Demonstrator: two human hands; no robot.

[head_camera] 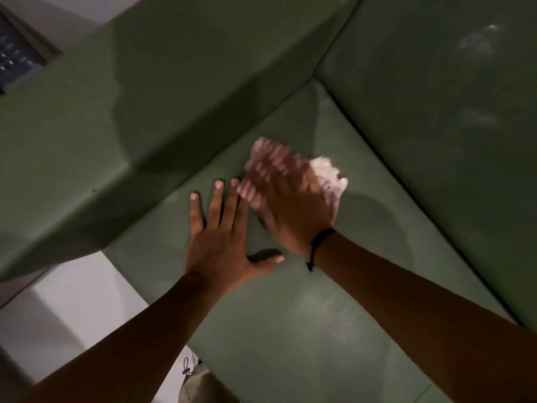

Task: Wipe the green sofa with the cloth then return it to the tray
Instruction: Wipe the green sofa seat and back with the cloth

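Observation:
The green sofa fills most of the head view: its seat runs through the middle, an armrest lies at the left, the backrest at the right. My right hand presses a crumpled pale pink cloth flat onto the seat near the corner; hand and cloth are motion-blurred. My left hand lies flat on the seat just to its left, fingers spread, holding nothing. No tray is in view.
The sofa armrest rises at the left and the backrest at the right, with pale smudges on it. Light floor shows at the lower left. A dark framed object sits in the top left corner.

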